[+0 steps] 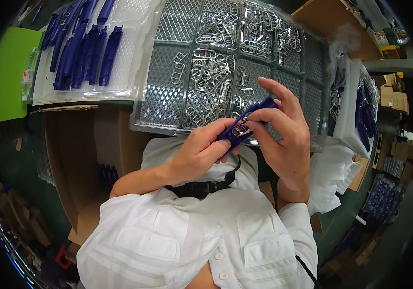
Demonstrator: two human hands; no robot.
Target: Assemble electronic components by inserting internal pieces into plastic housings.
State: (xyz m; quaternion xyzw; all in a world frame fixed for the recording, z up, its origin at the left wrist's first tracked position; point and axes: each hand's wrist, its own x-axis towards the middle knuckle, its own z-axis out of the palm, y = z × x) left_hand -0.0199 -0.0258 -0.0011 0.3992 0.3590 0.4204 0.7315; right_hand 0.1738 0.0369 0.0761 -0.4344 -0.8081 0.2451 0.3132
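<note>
My left hand (200,149) is closed around the lower end of a long blue plastic housing (238,137), which I hold tilted in front of my chest. A small shiny metal frame (241,129) sits in the hollow of the housing. My right hand (286,132) pinches at this metal frame with thumb and index finger, while its other fingers stretch away past the upper end of the housing. Just beyond both hands lies a clear compartment tray (160,103) with many loose metal frames (211,82) heaped in several of its cells.
Blue housings (83,53) lie in a white tray (132,72) at the far left, beside a plastic bottle (28,77) and a green panel (4,72). An open cardboard box (66,159) stands at left. More blue parts (364,113) fill a white foam box (344,123) at right.
</note>
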